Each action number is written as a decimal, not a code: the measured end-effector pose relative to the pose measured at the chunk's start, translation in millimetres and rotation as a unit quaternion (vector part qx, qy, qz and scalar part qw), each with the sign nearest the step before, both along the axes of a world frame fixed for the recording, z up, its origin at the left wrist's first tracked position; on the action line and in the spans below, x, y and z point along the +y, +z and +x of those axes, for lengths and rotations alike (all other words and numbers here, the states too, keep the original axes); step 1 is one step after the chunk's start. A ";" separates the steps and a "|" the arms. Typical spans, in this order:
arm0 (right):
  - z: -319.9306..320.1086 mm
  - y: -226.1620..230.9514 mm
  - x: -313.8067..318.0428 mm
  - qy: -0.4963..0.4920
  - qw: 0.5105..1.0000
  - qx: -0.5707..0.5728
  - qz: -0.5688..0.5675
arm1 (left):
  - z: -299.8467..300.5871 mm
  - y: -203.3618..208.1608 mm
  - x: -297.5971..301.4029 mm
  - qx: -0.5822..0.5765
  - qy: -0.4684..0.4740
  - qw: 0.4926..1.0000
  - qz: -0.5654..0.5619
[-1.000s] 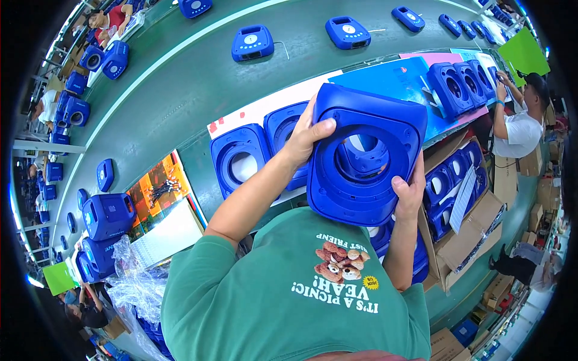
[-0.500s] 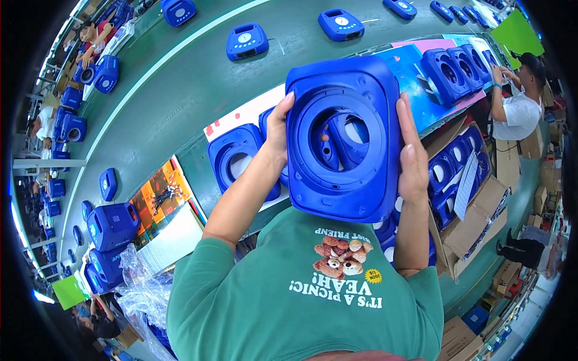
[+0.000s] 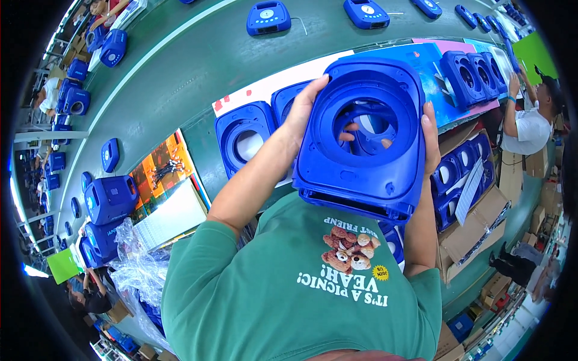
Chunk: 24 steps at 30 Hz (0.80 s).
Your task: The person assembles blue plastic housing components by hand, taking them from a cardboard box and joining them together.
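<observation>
A blue plastic speaker housing (image 3: 361,171) with a large round opening is lifted in front of my chest, between both hands. My left hand (image 3: 304,111) grips its upper left side, the thumb along the edge. My right hand (image 3: 431,138) wraps the right side. Some fingertips show through the round opening. The housing is tilted, and a long slot shows along its near edge. Beyond my left forearm, a similar blue housing (image 3: 225,132) lies on the worktop, with another housing (image 3: 282,100) partly hidden behind my hand.
At right stands an open cardboard box (image 3: 466,240) of blue housings. Past it works a person in a white shirt (image 3: 527,132), near a row of housings (image 3: 454,78). Blue units sit along the green conveyor (image 3: 180,78). Crumpled plastic wrap (image 3: 135,265) and a wire bundle (image 3: 167,171) lie at left.
The housing has tipped, bringing its slotted near edge into sight, and has shifted a little right. My left hand sits higher on its side. More fingertips show through the opening.
</observation>
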State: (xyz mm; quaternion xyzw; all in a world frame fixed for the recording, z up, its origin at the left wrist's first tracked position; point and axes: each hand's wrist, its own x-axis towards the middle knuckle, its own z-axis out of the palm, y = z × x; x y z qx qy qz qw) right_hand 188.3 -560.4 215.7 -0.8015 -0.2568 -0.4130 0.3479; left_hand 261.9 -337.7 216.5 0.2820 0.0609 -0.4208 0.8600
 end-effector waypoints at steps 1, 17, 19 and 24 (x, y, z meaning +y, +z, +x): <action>0.1 -5.7 -1.5 0.006 1.000 -0.004 -0.016 | 1.5 5.6 3.1 -0.022 0.014 0.999 0.021; -21.0 -38.7 10.4 -0.092 0.921 0.240 0.294 | -13.4 49.0 14.8 -0.543 0.167 0.781 0.260; -17.6 -35.0 20.7 -0.022 0.801 0.208 0.561 | -18.0 58.7 19.0 -0.706 0.163 0.594 0.348; -22.1 -79.2 18.5 0.214 0.568 0.393 0.691 | -37.9 82.7 16.9 -0.636 0.087 0.715 0.276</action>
